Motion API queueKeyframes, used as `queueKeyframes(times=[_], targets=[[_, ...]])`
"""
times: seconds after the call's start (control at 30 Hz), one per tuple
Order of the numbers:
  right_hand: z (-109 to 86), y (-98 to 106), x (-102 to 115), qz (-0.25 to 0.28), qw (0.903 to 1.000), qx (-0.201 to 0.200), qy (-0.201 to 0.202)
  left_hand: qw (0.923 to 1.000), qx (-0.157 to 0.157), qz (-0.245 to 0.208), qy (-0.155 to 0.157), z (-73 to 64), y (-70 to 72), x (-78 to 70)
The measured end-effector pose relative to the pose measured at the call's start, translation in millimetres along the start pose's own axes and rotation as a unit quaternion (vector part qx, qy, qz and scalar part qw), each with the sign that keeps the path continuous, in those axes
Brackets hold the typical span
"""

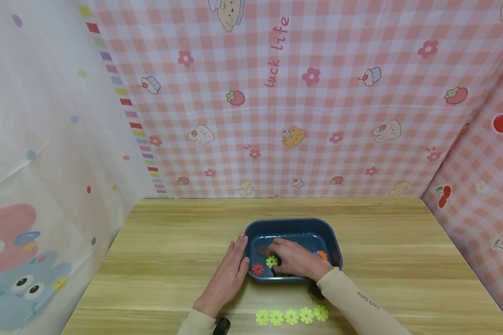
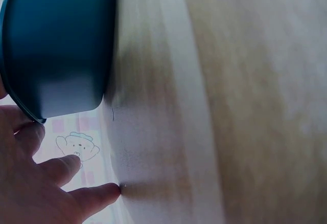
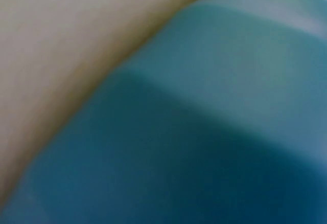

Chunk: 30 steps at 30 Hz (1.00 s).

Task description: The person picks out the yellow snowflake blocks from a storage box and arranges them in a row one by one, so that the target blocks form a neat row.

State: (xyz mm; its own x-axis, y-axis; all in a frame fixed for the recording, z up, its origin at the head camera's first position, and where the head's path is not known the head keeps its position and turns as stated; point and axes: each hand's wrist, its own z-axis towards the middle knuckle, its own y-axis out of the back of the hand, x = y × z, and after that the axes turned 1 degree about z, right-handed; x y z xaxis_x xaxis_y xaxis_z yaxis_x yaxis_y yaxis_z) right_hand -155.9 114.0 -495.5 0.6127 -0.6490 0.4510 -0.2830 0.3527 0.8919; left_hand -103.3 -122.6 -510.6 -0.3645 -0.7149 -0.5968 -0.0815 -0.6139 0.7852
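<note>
A dark blue rectangular tub stands on the table with several notched plastic discs in it. My right hand reaches inside, thumb and forefinger pinching a yellow-green notched disc. Beside that lie a red disc and a dark brown one; an orange disc and a bit of blue show past the wrist. My left hand rests along the tub's left wall with its fingers extended. In the left wrist view its fingers spread beside the tub's outer wall. The right wrist view is too blurred to show the fingertips.
Several yellow-green discs lie in a row on the wooden table in front of the tub. A pink checked cloth hangs behind the table's far edge, with more cloth at both sides.
</note>
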Motion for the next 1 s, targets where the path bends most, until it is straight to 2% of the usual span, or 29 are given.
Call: queueKeyframes(times=[0.17,0.43,0.7,1.0], targets=[[-1.2,0.4,-0.3,0.019,0.9998,-0.001,-0.009,1.0,0.002,0.001,0.006,-0.4,-0.4,-0.1],[-2.4,3.8,-3.1,0.083,0.9964,-0.006,-0.017,1.0,0.003,-0.001,0.008,-0.3,-0.9,-1.3],[-6.8,9.3,-3.7,0.115,0.9928,-0.032,-0.003,1.0,0.002,-0.003,0.006,0.1,-0.7,-1.7],[-21.0,20.0,-3.1,0.14,0.9883,-0.059,-0.016,1.0,0.002,-0.003,0.004,0.4,-0.4,0.1]])
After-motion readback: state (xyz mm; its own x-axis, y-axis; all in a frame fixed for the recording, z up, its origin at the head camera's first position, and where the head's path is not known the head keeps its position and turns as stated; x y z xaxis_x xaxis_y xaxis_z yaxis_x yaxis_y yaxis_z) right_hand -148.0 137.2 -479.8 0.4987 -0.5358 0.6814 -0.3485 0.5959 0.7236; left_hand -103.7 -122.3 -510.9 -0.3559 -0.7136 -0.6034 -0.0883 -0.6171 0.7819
